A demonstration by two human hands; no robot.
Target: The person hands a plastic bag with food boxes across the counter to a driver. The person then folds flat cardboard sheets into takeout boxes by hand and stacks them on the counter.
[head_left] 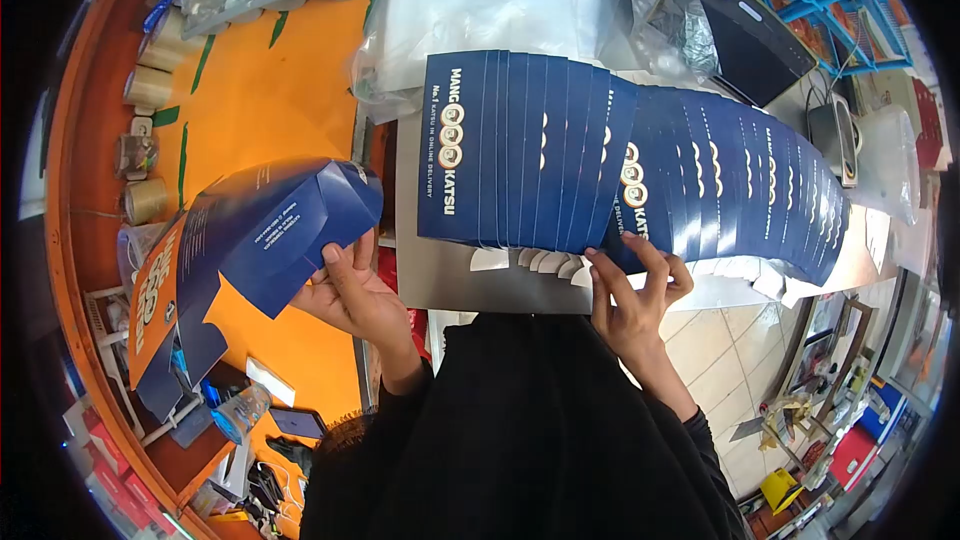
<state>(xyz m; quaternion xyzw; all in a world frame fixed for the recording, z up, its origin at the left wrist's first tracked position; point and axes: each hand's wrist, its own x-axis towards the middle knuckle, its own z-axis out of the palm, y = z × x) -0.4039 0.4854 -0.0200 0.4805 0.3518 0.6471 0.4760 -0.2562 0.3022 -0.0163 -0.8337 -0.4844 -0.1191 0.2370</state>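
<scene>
My left hand (355,295) is closed on a flat cardboard box blank (290,230), dark blue with an orange printed panel, thumb on top. It is raised above the orange surface, with its flaps bent. To the right, a long fanned stack of dark blue box blanks (530,155) with "Mango Katsu" lettering overlaps across a metal-coloured table. My right hand (640,295) is at the stack's near edge, with fingertips on the blanks and thumb and forefinger close together at the edge. White tabs stick out beneath the stack there.
Clear plastic bags (490,10) lie behind the stack. A dark flat screen (745,30) and a blue plastic rack (840,10) stand at back right. Rolls of twine or tape (148,86) line the orange table's (270,70) left edge. A phone (298,423) lies at lower left.
</scene>
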